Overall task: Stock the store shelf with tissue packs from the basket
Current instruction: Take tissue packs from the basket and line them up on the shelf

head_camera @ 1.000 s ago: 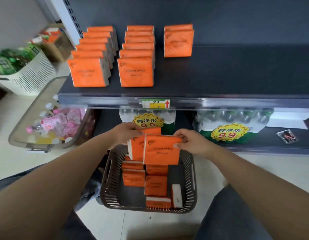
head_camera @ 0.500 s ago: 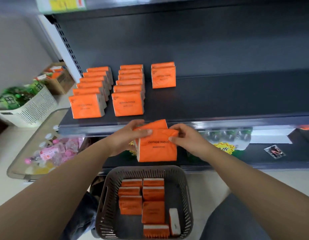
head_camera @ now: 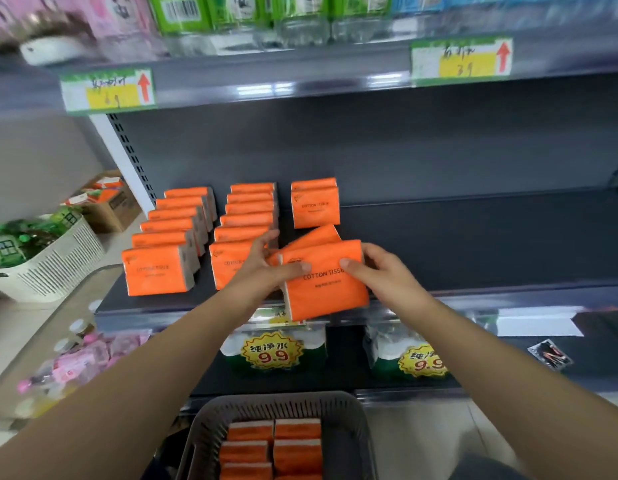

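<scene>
Two orange tissue packs [head_camera: 323,282] are held together over the front edge of the dark shelf [head_camera: 474,244]. My left hand [head_camera: 266,263] grips their left side and my right hand [head_camera: 380,271] grips the right side, thumbs on the front pack's face. On the shelf stand three rows of orange packs: a left row [head_camera: 158,273], a middle row [head_camera: 247,216] partly hidden by my left hand, and a short right row [head_camera: 315,206] just behind the held packs. The dark basket [head_camera: 349,420] at the bottom holds several more packs [head_camera: 276,445].
Bottled-water multipacks with 9.9 tags [head_camera: 274,351] fill the shelf below. A white basket of green goods [head_camera: 41,261] and a cardboard box [head_camera: 108,202] stand at left. A clear bin of pink bottles [head_camera: 68,368] sits lower left. The upper shelf [head_camera: 300,88] overhangs.
Both hands have lifted the two packs out of the basket up to the shelf's front edge, near the short right row. The view has tilted upward.
</scene>
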`<state>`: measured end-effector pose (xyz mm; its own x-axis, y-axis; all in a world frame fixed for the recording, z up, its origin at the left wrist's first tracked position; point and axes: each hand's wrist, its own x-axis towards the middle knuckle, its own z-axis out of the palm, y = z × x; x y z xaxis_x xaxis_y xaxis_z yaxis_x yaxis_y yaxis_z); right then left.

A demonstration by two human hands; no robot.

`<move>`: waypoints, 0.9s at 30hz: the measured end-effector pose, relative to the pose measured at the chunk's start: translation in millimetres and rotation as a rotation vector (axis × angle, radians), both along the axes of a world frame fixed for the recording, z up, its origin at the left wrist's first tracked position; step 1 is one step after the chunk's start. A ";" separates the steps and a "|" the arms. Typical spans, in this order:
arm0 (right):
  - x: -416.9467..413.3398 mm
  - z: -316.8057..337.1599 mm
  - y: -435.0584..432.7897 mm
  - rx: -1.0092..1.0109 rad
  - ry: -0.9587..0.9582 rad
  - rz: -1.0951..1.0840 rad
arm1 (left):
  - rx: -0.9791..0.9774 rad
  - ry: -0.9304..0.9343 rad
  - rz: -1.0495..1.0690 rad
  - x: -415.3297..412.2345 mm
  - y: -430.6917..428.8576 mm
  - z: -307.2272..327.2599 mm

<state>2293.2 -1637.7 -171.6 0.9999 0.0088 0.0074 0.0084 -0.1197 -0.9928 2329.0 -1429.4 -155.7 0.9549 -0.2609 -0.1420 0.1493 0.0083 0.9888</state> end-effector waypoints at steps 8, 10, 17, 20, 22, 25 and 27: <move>45.5 0.7 -11.7 0.084 0.012 -0.006 | -0.208 0.016 0.176 39.2 -34.9 -2.2; 57.3 -2.6 -11.8 0.068 -0.001 -0.028 | -0.243 0.030 0.218 50.7 -43.4 -4.8; 92.3 -20.2 -10.6 0.010 -0.036 -0.084 | -0.179 0.035 0.218 91.6 -57.2 -19.1; 107.9 -26.1 -9.0 -0.011 -0.040 -0.089 | -0.107 0.024 0.192 109.5 -57.1 -27.1; 118.6 -28.1 -6.9 -0.015 -0.044 -0.084 | -0.061 0.027 0.186 121.4 -57.7 -32.4; 134.6 -31.9 -4.1 0.001 -0.054 -0.077 | 0.016 0.029 0.185 137.5 -59.6 -40.2; 144.0 -34.7 -3.4 0.005 -0.064 -0.078 | 0.015 0.031 0.190 145.4 -61.5 -43.5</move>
<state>2437.2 -1641.0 -206.3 0.9950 -0.0698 0.0709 0.0624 -0.1174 -0.9911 2474.4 -1490.9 -199.2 0.9819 -0.0744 -0.1742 0.1765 0.0245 0.9840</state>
